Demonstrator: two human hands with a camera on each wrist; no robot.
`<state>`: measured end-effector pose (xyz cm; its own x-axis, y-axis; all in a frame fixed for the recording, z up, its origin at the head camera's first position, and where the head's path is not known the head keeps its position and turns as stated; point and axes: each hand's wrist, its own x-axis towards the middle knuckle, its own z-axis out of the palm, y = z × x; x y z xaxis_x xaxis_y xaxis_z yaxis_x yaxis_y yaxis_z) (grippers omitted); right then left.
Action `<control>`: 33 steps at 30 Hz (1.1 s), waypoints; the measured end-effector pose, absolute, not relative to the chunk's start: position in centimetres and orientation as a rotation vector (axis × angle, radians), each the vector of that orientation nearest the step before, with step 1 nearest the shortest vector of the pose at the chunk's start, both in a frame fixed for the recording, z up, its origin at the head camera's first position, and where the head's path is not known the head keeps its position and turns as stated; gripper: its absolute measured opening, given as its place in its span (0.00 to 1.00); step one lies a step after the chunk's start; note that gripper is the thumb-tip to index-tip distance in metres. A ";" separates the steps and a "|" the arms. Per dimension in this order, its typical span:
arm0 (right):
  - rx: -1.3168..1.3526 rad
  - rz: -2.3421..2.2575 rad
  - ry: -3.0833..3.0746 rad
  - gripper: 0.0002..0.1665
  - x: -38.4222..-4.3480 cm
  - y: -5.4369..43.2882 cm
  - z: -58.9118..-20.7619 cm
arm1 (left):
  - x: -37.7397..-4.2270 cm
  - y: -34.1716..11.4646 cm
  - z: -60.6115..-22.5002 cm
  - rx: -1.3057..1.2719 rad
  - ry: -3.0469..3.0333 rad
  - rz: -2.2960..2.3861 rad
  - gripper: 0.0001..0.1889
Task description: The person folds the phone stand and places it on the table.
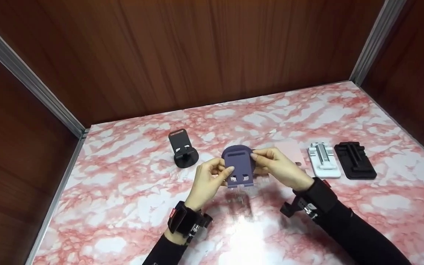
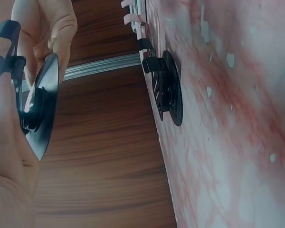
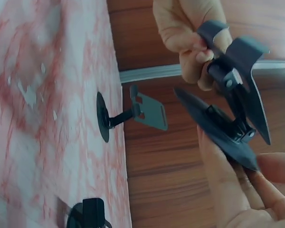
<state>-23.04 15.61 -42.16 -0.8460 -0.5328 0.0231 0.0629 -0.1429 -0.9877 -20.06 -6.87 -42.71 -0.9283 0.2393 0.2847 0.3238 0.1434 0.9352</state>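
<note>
A purple phone stand (image 1: 238, 165) with a slotted plate and a round base is held up over the table between both hands. The left hand (image 1: 209, 178) pinches the lower left side of the plate, thumb in front. On the opposite side, the right hand (image 1: 283, 167) grips the rim of the round base between thumb and fingers. Seen from the side in the right wrist view, the stand's hinged arm (image 3: 235, 107) joins the plate to the base (image 3: 211, 126), with the two folded close together. The base is partly hidden behind the plate in the head view.
A black phone stand (image 1: 180, 141) is upright on its round base to the left. At the right lie a white folded stand (image 1: 324, 163) and a black folded stand (image 1: 356, 162). A flat pink piece (image 1: 291, 149) is partly behind the right hand. Wooden panels (image 1: 212, 51) enclose the marbled table (image 1: 123, 206).
</note>
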 end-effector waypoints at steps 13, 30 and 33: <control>-0.530 -2.032 1.894 0.32 -22.5 14.7 -42.3 | -20.6 -7.3 -43.1 -0.563 -2.292 -1.465 0.13; -0.573 -2.053 1.870 0.31 -22.0 14.6 -41.9 | -20.9 -7.6 -42.9 -0.596 -2.226 -2.023 0.18; -0.595 -2.043 1.865 0.31 -22.0 14.6 -41.9 | -20.9 -7.6 -42.9 -0.574 -2.239 -2.007 0.17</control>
<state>-22.01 14.64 -41.89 -0.8652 -0.4925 0.0939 -0.0487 -0.1038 -0.9934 -20.87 -7.65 -42.89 -0.9265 0.2217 0.3041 0.3265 0.0716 0.9425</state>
